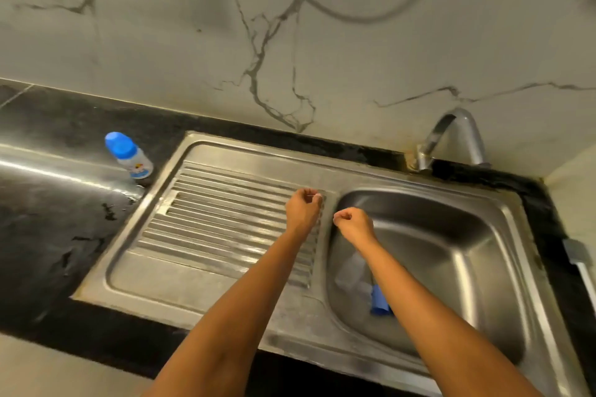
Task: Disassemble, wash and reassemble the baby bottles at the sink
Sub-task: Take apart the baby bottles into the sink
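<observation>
Far left: dark stone bench [48, 235], wet and glossy, open all the way to the raised steel rim of the sink [206, 138]. Upright on it, just beside that rim at the back: a baby bottle [129, 155], whole, with a blue cap on top and a pale body bearing a small printed picture and a blue band at the foot. Well apart from both grips.

Next, the ribbed drainboard [225, 213], bare metal, bounded by a shallow lip on every side. Above its right end, the left grip [303, 206], fingers curled in toward the thumb; cannot tell whether anything is pinched there, too small to make out.

Just right of it, above the near-left edge of the basin [451, 251], the right grip [353, 224], curled together in a loose fist, nothing visible in it. The two grips near each other, not touching.

Down in the basin, against its left wall: a clear bottle body [351, 274], lying on its side and blurred, and beside it a blue part [379, 303], half hidden under the right forearm. Rest of the basin floor open.

Back right corner: a curved metal tap [451, 135], spout over the bench edge behind the basin. Behind everything, a veined marble wall [161, 26].
</observation>
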`<action>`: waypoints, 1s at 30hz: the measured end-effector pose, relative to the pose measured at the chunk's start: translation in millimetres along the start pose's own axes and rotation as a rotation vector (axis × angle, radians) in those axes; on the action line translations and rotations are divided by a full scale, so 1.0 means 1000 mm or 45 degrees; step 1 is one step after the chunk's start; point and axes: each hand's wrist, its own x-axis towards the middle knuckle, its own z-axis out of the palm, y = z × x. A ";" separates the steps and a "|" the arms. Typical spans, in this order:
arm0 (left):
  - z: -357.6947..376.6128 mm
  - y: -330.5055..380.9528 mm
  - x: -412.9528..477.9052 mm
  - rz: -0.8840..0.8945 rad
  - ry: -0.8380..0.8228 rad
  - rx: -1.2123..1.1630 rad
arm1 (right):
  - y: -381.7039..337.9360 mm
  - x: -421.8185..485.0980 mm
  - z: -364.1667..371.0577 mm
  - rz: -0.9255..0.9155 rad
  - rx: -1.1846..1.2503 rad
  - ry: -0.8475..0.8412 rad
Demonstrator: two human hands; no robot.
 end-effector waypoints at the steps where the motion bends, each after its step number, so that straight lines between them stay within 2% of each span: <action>1: -0.018 -0.001 0.005 0.008 0.026 -0.006 | -0.013 0.001 0.010 -0.029 0.004 -0.018; 13: -0.219 -0.022 0.058 -0.115 0.377 -0.057 | -0.142 -0.003 0.128 -0.244 0.040 -0.285; 18: -0.280 -0.033 0.082 -0.170 0.537 -0.200 | -0.170 0.005 0.168 -0.279 -0.001 -0.356; 23: -0.322 -0.033 0.102 -0.244 0.760 -0.180 | -0.182 0.015 0.191 -0.297 -0.043 -0.395; 30: -0.346 -0.031 0.131 -0.211 0.672 -0.120 | -0.178 0.026 0.199 -0.274 -0.072 -0.435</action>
